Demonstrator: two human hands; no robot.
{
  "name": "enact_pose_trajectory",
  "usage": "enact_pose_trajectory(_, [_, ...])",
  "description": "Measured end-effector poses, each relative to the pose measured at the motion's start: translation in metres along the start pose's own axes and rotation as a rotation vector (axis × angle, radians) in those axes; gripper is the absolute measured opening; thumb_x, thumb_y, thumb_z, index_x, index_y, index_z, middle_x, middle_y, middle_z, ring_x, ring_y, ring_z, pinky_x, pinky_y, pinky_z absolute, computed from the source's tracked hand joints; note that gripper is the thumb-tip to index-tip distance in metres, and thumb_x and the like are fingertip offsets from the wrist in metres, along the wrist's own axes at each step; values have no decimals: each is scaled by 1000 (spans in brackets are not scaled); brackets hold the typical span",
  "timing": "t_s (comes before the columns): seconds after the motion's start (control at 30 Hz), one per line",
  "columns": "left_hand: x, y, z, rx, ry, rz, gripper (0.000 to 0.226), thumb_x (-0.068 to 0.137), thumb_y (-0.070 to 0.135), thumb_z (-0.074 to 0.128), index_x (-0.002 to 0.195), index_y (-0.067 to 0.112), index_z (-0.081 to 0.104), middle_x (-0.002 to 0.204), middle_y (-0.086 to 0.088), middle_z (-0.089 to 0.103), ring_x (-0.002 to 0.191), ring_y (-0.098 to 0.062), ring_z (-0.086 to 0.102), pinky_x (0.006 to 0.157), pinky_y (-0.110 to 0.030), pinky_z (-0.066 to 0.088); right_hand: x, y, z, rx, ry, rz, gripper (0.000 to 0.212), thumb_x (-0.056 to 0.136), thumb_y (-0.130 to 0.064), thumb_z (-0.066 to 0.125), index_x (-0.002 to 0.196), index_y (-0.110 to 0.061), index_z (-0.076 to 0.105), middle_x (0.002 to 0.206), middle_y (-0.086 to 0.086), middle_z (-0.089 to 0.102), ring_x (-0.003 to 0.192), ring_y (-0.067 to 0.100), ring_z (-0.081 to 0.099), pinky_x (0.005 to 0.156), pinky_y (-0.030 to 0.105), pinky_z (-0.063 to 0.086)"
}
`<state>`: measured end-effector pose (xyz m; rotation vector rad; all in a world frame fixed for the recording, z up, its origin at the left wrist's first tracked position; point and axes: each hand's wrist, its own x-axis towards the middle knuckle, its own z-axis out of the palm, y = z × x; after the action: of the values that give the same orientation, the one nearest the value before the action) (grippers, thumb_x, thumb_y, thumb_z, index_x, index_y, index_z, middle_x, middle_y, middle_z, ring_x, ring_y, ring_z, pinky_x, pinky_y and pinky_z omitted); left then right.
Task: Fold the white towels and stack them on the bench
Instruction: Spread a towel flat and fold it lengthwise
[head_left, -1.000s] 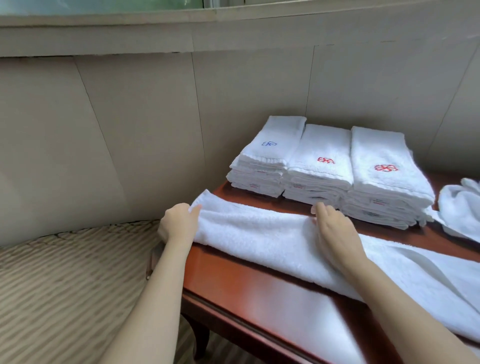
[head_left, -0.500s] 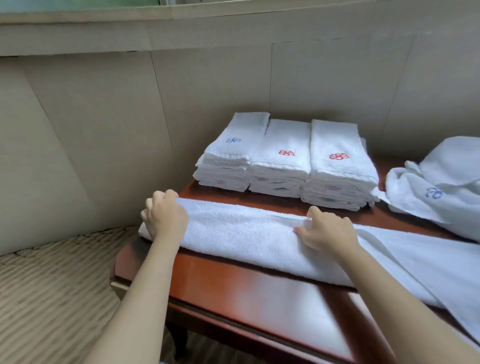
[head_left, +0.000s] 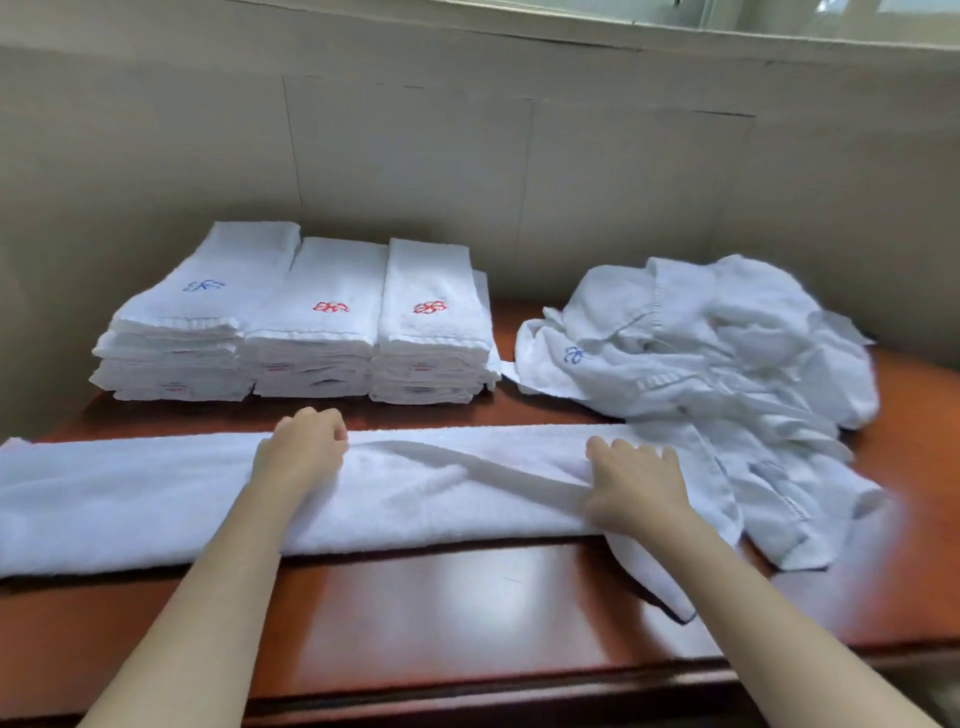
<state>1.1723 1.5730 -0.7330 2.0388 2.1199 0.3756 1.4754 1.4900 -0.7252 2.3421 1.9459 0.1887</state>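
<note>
Both hands rest on the long white terry towel (head_left: 130, 499) lying across the glossy red-brown tabletop (head_left: 441, 613): left hand (head_left: 301, 457) curled, gripping its far edge; right hand (head_left: 636, 486) flat, fingers spread. Uneven smoothing may leave the diagonal crease, skewing later folds.

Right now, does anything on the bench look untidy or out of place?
Only the unfolded towels heaped at the right, rumpled and spilling onto the long towel. A diagonal crease runs across that towel between the left hand and right hand. The three folded stacks sit neat.
</note>
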Motion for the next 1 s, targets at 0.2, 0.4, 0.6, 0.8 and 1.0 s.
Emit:
enact_pose_trajectory(0.2, [8, 13, 6, 122, -27, -73, 21, 97, 12, 33, 107, 16, 52, 115, -5, 48, 111, -27, 42, 94, -44, 40, 5, 59, -20, 73, 123, 214, 12, 79, -13, 49, 86, -21, 52, 105, 4, 64, 101, 26, 60, 87, 35, 35])
enact_pose_trajectory(0.4, [3, 12, 16, 135, 112, -53, 18, 95, 9, 37, 99, 17, 53, 99, 0, 52, 94, -23, 44, 80, -36, 39, 37, 84, 11, 268, 269, 401, 22, 91, -12, 47, 112, -9, 47, 106, 17, 65, 102, 34, 61, 88, 39, 38])
enact_pose_trajectory(0.6, [-1, -12, 11, -162, 39, 51, 14, 96, 26, 46, 92, 25, 59, 108, 6, 51, 111, -25, 43, 94, -41, 36, 50, 90, 40, 399, 343, 421, 17, 93, -15, 49, 106, -4, 47, 101, 23, 65, 100, 38, 57, 88, 43, 34])
enact_pose_trajectory(0.8, [3, -12, 13, -70, 134, 99, 12, 98, 24, 45, 89, 22, 53, 99, 5, 56, 97, -19, 43, 88, -40, 35, 53, 89, 43, 318, 430, 404, 12, 93, -8, 46, 104, -5, 51, 97, 20, 65, 95, 37, 58, 82, 41, 35])
enact_pose_trajectory(1.0, [7, -4, 19, 49, 254, 46, 13, 97, 26, 45, 87, 22, 52, 94, 3, 58, 91, -20, 44, 80, -36, 33, 50, 83, 42, 211, 337, 437, 18, 93, -5, 41, 110, -6, 46, 110, 17, 61, 104, 35, 55, 88, 40, 35])
